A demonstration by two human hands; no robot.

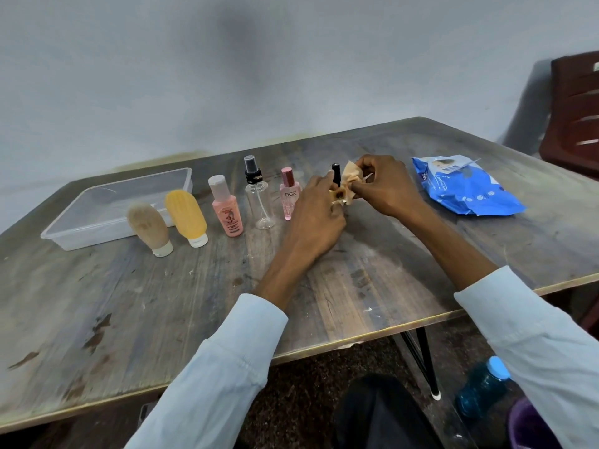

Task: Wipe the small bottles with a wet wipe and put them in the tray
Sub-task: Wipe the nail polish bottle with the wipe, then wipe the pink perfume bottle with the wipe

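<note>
- Left hand point(316, 218) grip: fingers curled round a black-capped bottle point(336, 176)
- Right hand point(385, 186) grip: pinches the wipe point(351, 176) against the bottle
- Tray point(97, 234) well left of both grips

A worn wooden table point(162, 303) with dark stains stands against a pale grey wall point(227, 59). A dark red-brown chair point(573, 115) sits at the far right corner. Under the table edge a black metal leg point(424, 361) shows, and a blue-capped bottle point(483, 387) stands on the speckled brown floor point(311, 384).
</note>
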